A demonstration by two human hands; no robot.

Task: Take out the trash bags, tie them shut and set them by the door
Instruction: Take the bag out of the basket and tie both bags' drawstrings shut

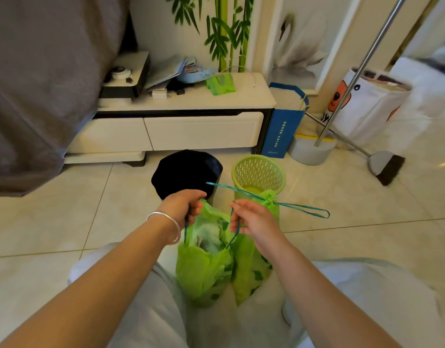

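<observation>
Just short of the bins, both hands' grips pinch the open green bag [203, 267] drawstrings: left hand [183, 204], right hand [251, 217].

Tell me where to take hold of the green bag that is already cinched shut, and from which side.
Take the second green bag by its gathered neck, coming from above. The mouth there is bunched into a narrow knot that fingers can close round, and the drawstring loop trails right along the floor, so a hand from above probably clears the green basket behind.
</observation>
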